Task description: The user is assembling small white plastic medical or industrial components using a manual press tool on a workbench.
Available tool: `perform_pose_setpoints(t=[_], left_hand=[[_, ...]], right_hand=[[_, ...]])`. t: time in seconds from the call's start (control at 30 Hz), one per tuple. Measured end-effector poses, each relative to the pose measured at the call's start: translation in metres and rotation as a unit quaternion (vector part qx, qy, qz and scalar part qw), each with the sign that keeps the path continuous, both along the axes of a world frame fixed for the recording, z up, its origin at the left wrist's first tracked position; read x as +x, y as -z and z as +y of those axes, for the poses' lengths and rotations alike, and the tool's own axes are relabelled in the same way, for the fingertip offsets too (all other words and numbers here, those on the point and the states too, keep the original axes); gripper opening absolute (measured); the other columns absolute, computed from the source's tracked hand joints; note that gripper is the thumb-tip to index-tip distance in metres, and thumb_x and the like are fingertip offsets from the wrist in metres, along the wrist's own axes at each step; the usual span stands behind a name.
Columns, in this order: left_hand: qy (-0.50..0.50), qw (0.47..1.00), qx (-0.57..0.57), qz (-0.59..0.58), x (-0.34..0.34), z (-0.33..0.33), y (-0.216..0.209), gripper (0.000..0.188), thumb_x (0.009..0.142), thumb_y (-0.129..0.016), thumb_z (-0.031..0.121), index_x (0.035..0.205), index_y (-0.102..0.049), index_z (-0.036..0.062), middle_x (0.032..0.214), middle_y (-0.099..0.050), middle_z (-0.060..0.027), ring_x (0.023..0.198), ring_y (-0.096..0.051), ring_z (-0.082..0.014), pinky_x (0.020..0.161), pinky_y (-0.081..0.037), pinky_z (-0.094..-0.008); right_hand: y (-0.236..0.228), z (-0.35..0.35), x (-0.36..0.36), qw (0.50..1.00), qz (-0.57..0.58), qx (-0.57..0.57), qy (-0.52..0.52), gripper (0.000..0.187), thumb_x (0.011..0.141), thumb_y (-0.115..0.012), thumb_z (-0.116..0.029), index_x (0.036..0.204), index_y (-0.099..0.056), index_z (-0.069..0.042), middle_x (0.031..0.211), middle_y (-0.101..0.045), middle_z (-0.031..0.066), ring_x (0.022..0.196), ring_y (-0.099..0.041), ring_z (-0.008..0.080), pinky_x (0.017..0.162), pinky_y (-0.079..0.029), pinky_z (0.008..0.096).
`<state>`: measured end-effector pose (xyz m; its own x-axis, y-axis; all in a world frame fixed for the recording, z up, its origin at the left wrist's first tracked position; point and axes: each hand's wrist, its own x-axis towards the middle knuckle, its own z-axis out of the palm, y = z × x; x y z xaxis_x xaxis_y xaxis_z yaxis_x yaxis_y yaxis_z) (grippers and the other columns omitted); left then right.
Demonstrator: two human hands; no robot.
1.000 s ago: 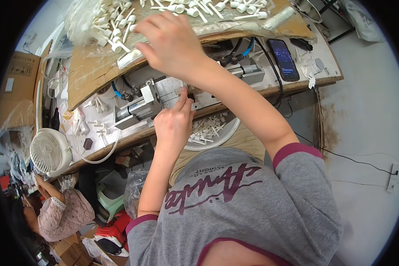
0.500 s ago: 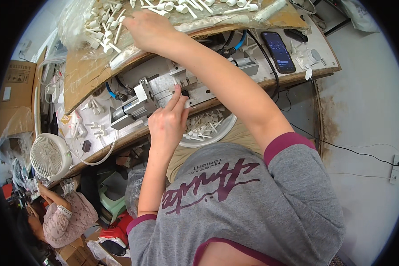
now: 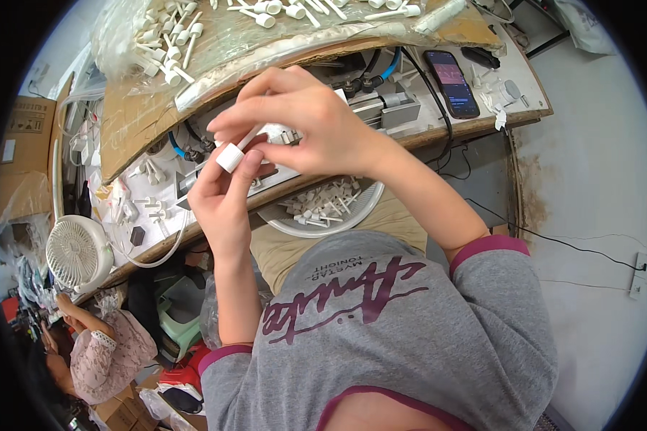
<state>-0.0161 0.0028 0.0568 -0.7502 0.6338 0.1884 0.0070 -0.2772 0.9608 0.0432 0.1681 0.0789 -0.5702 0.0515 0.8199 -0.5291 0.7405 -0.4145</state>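
Above the edge of the workbench, my two hands meet at one white plastic cap with a thin stem (image 3: 229, 157). My left hand (image 3: 221, 205) pinches the round cap between thumb and fingers. My right hand (image 3: 305, 118) comes in from the right, with its fingers closed around the stem, which they partly hide. Behind the hands lies a metal clamping fixture with cylinders (image 3: 399, 111), mostly covered by them. A white basket (image 3: 370, 208) of similar white stemmed pieces (image 3: 323, 201) sits below, at my lap.
Cardboard with plastic sheeting (image 3: 133, 129) carries many more stemmed caps (image 3: 172, 54) along the back. A phone (image 3: 449, 82) lies on the bench at right, near a black cable (image 3: 446, 129). A small white fan (image 3: 79, 253) stands at left. Another person (image 3: 111, 355) sits lower left.
My right hand has come back from the pile on the cardboard with a stemmed cap. My left hand has left the fixture, moved left and taken hold of the cap. The phone screen has changed.
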Motion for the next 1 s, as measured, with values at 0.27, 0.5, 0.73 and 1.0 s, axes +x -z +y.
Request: perform_pose_setpoints(t=[0.27, 0.5, 0.73, 1.0], left_hand=[[0.009, 0.997, 0.058, -0.06, -0.005, -0.018, -0.001, 0.033, 0.096, -0.061, 0.001, 0.128, -0.059, -0.0085, 0.116, -0.067, -0.0184, 0.097, -0.069, -0.0211, 0.076, -0.063, -0.0337], [-0.033, 0.999, -0.002, 0.032, -0.008, -0.028, -0.004, 0.033, 0.086, -0.068, -0.01, 0.119, -0.063, -0.0092, 0.107, -0.065, -0.0121, 0.096, -0.068, -0.0196, 0.079, -0.063, -0.0326], [0.005, 0.966, -0.182, 0.182, 0.018, -0.009, 0.012, 0.029, 0.073, -0.082, -0.005, 0.099, -0.07, -0.0007, 0.107, -0.059, -0.0056, 0.094, -0.067, -0.0166, 0.081, -0.063, -0.03], [-0.063, 0.818, -0.26, 0.51, 0.02, 0.004, 0.065, 0.029, 0.072, -0.082, 0.012, 0.099, -0.073, 0.0075, 0.124, -0.069, -0.0042, 0.068, -0.067, -0.0193, 0.063, -0.055, -0.0281]], right_hand=[[-0.004, 0.004, -0.008, 0.995, 0.024, 0.097, 0.023, 0.018, 0.074, -0.076, -0.01, 0.091, -0.077, -0.015, 0.085, -0.07, -0.0029, 0.082, -0.067, 0.0136, 0.077, -0.048, 0.0288], [0.0, 0.009, -0.015, 0.994, 0.044, 0.085, 0.046, 0.018, 0.076, -0.076, -0.014, 0.094, -0.076, -0.017, 0.083, -0.071, -0.0008, 0.081, -0.068, 0.0145, 0.08, -0.05, 0.0317], [-0.008, 0.075, -0.09, 0.949, -0.203, 0.078, 0.229, 0.059, 0.084, -0.072, -0.039, 0.134, -0.057, -0.012, 0.129, -0.059, 0.0181, 0.126, -0.05, 0.0361, 0.106, -0.04, 0.0512], [-0.016, 0.085, -0.103, 0.868, -0.337, 0.155, 0.33, 0.041, 0.088, -0.067, -0.03, 0.121, -0.063, -0.006, 0.123, -0.059, 0.0195, 0.119, -0.055, 0.0358, 0.098, -0.046, 0.0471]])
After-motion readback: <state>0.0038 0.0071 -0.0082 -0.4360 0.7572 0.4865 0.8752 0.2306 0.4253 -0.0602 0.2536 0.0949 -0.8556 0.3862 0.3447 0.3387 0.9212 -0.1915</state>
